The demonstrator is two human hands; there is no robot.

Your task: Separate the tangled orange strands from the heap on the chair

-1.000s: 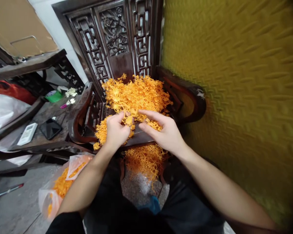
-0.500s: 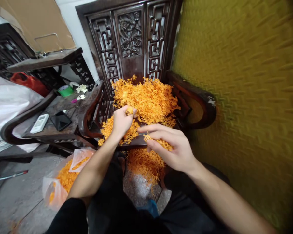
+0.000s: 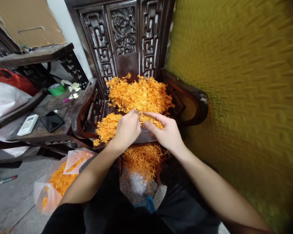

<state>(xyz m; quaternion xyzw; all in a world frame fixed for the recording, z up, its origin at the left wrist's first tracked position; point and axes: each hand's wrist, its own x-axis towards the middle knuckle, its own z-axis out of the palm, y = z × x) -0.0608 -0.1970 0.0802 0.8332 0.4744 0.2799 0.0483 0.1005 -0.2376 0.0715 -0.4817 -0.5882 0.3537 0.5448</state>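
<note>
A heap of orange strands (image 3: 139,94) lies piled on the seat of a dark carved wooden chair (image 3: 122,39), and both hands meet at its near edge. The left hand (image 3: 127,130) has its grip pinched shut on a small tuft of the strands at its fingertips. The right hand (image 3: 167,131), just beside it and nearly touching, curls its thumb and forefinger around more strands, loosely closed. Just left of the grips a smaller orange clump (image 3: 107,126) sits on the seat; below them more strands (image 3: 143,159) hang beneath the seat edge. Further down to the left, a clear plastic bag (image 3: 56,182) holds the same orange stuff. Well apart on the left, a phone (image 3: 51,121) and a white remote (image 3: 27,124) rest on a bench (image 3: 61,109).
</note>
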